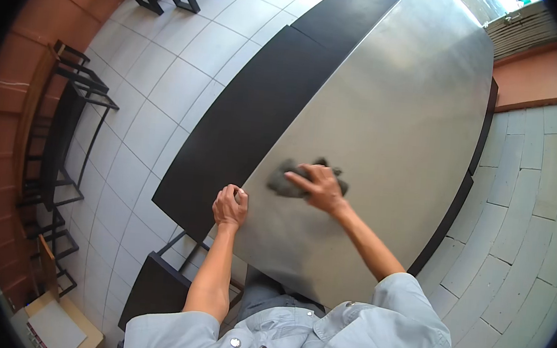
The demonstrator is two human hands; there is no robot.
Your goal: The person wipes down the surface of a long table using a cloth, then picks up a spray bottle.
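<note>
A dark grey cloth (284,180) lies crumpled on the brushed metal tabletop (396,118), slightly blurred. My right hand (320,187) is over it, fingers closed on the bunched fabric and pressing it to the metal. Part of the cloth sticks out on both sides of the fingers. To the left, my left hand (230,205) rests at the table's left edge with its fingers curled in. Whether anything is inside that hand is hidden from this angle.
Black benches (251,105) run along the table's left side, and a dark edge (446,222) shows along its right. A black seat (157,289) stands near my left elbow. Black-framed furniture (70,129) lines the orange wall. White tiles (156,130) cover the floor.
</note>
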